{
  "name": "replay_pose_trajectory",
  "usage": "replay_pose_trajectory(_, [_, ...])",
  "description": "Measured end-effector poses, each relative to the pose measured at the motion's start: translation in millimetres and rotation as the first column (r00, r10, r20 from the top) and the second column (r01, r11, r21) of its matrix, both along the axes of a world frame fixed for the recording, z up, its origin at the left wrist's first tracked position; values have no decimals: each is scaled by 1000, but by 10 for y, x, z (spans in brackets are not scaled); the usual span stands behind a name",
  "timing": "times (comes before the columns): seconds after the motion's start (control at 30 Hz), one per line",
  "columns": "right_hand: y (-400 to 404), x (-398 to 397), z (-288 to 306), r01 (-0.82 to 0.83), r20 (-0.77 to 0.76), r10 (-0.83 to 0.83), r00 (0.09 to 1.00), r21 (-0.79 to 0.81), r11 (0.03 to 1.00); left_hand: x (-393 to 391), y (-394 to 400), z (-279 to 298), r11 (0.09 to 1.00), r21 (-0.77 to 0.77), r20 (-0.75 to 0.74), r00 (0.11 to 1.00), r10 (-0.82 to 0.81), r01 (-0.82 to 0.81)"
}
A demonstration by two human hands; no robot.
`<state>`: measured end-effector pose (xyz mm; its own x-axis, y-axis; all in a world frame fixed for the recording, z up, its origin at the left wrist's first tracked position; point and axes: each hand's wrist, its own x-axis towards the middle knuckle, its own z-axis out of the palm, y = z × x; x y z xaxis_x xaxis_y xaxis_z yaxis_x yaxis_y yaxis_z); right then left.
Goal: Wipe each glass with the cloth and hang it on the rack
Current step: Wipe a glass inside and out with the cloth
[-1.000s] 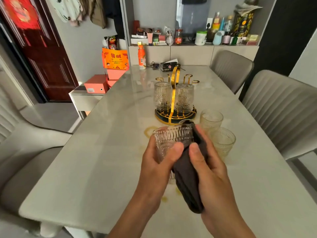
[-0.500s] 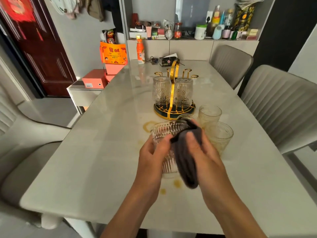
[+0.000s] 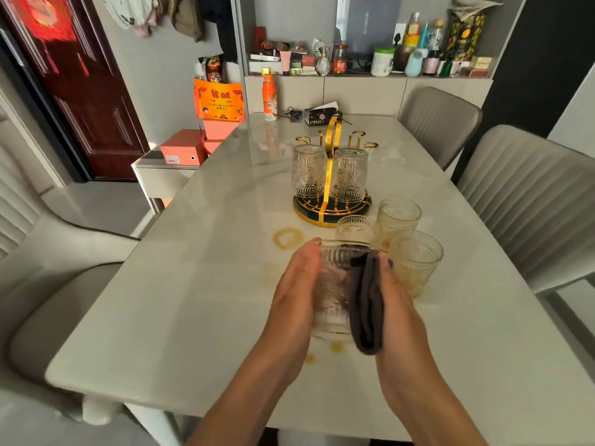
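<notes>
A: What's nearest, low in the middle of the frame?
B: The left hand point(image 3: 297, 291) is curled round a ribbed glass point(image 3: 331, 297), held above the table point(image 3: 193, 300). The right hand point(image 3: 394, 300) grips a dark cloth point(image 3: 367, 304) and presses it against the glass's right side.
A: Anything inside that glass?
B: I can't tell.
A: And past the hands?
B: Three more glasses point(image 3: 415, 262) stand upright, right of centre, with yellowish stains on the tabletop beside them.
A: Farther back?
B: A gold rack point(image 3: 331, 175) at centre, with two glasses hung upside down on it point(image 3: 308, 170), one on each side of its upright handle.
</notes>
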<state>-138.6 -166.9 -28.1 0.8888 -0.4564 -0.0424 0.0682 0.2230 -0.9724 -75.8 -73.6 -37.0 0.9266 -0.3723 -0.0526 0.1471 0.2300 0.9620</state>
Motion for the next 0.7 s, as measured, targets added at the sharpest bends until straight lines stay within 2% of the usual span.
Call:
replay_pose_trajectory(0.07, [97,-58,-14,23,-15,-26,1000,-166,986,5,-10,-16,998,1,-81,995,61,-61])
replay_pose_trajectory(0.1, [121,-68,-14,29,-13,-34,999,-267,963,7,-18,-11,997,50,-64,996,61,-58])
replay_pose_trajectory(0.17, [84,-56,-41,49,-1,-53,999,-352,935,11,-21,-17,988,150,32,999,-33,28])
replay_pose_trajectory(0.23, [22,-21,-36,77,33,-70,997,-367,927,-19,-24,23,981,161,93,987,-127,111])
replay_pose_trajectory(0.3, [-9,43,-20,88,66,-71,995,-300,950,-14,-28,54,992,96,121,989,-89,78])
replay_pose_trajectory(0.37, [-3,77,1,103,80,-99,992,-47,994,2,-44,74,1000,10,115,993,-23,22])
replay_pose_trajectory(0.43, [18,32,-25,130,83,-136,987,68,989,-4,-67,88,997,-68,63,998,30,-25])
replay_pose_trajectory(0.5, [118,-20,-29,136,98,-132,986,-29,990,10,-73,75,994,-81,44,996,81,-77])
replay_pose_trajectory(0.53, [164,-39,-48,141,120,-125,985,-137,980,0,-75,86,995,-64,49,996,78,-74])
replay_pose_trajectory(0.6, [170,-38,-73,154,165,-110,980,-285,946,-6,-71,87,1000,-14,63,998,-2,3])
replay_pose_trajectory(0.7, [34,46,-25,178,253,-95,963,-329,927,-56,-68,86,995,37,115,989,-97,93])
